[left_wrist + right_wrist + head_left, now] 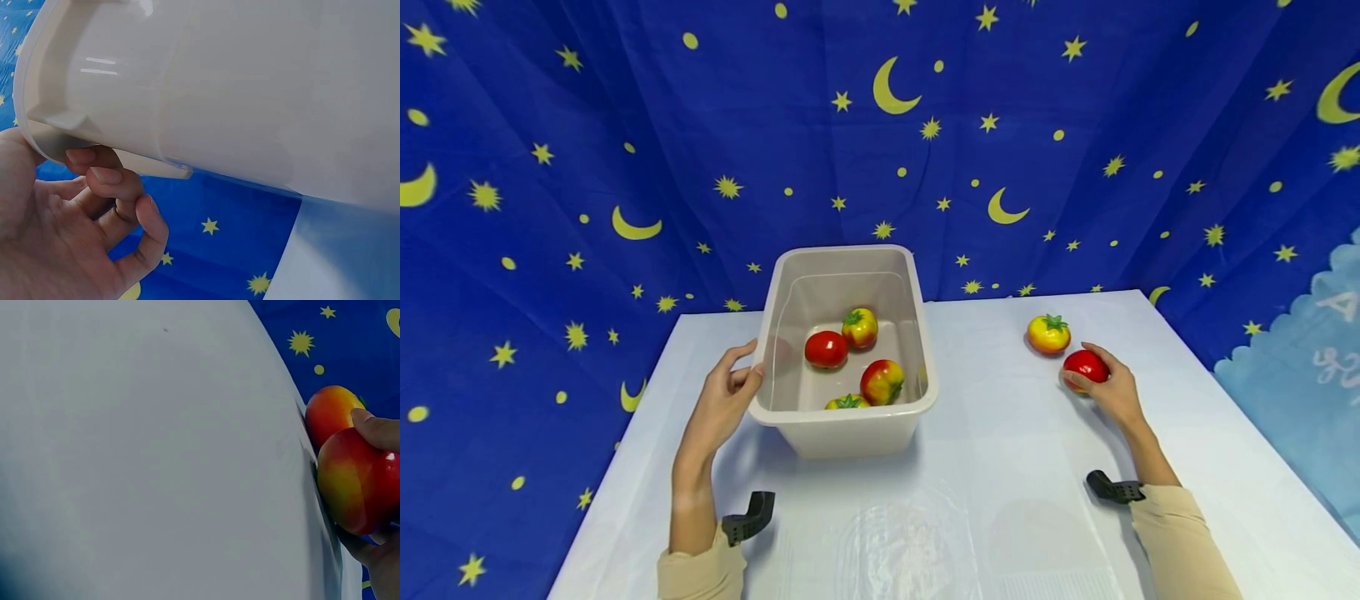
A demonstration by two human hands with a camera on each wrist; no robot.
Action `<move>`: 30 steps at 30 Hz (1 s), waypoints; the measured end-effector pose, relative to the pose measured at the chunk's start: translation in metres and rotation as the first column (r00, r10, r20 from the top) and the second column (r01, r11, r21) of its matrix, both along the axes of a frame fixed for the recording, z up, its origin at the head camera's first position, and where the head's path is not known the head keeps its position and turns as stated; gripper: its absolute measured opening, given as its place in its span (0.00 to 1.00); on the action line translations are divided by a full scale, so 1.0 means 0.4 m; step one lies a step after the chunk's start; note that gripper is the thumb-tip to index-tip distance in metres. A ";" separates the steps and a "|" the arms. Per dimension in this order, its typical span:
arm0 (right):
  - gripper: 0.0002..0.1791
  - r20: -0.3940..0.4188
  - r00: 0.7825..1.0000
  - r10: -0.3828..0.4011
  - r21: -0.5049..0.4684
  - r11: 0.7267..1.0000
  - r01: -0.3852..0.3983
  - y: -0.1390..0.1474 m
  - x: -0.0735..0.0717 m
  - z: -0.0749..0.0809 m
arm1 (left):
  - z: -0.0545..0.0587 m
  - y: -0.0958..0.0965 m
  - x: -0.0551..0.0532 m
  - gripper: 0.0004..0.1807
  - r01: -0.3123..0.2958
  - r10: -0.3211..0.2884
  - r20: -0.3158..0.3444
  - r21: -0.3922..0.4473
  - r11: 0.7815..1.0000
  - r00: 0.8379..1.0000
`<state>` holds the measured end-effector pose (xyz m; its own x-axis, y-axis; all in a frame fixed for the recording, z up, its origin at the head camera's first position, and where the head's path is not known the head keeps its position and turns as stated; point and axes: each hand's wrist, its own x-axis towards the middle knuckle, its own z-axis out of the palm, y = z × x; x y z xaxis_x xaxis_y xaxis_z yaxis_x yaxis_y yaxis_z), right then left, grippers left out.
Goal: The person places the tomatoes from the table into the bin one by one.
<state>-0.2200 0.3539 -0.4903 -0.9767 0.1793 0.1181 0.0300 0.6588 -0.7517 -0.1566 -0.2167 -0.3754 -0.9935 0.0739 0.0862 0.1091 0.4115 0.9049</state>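
Observation:
A beige plastic bin point(846, 418) stands on the left of the table, and several red and yellow toy tomatoes point(826, 350) lie inside it. At its left side, my left hand point(721, 403) holds the rim, thumb over the edge and fingers curled underneath; the left wrist view shows those fingers point(106, 177) against the bin's wall point(225, 94). Over on the right, my right hand point(1118, 395) grips a red tomato point(1086, 367) between thumb and fingers. The right wrist view shows a yellow-green patch on this tomato point(353, 481). Just behind it sits a yellow-orange tomato point(1048, 335) with green leaves.
A white cover lies over the table point(1000, 467). Behind and at the sides hangs a blue curtain point(820, 167) with yellow moons and stars. A light blue printed panel point(1315, 350) shows at the far right. Black camera mounts point(749, 518) sit at both wrists.

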 end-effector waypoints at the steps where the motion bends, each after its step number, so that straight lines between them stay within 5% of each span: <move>1: 0.38 0.003 1.000 -0.003 0.002 1.000 0.003 0.000 0.000 0.000 | 0.000 0.000 0.000 0.29 0.000 0.000 0.001 0.001 1.000 1.000; 20: 0.40 0.011 0.997 -0.071 -0.119 0.990 0.072 0.008 0.012 -0.006 | -0.001 0.002 -0.004 0.29 0.000 0.001 0.004 -0.018 1.000 1.000; 30: 0.40 -0.033 0.998 -0.046 -0.155 0.987 0.040 -0.006 0.005 0.004 | 0.000 0.000 -0.002 0.30 -0.008 0.008 0.012 -0.020 1.000 1.000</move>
<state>-0.2180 0.3514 -0.4889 -0.9632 0.2399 0.1211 0.0267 0.5339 -0.8452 -0.1574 -0.2166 -0.3754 -0.9950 0.0676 0.0728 0.0950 0.4304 0.8976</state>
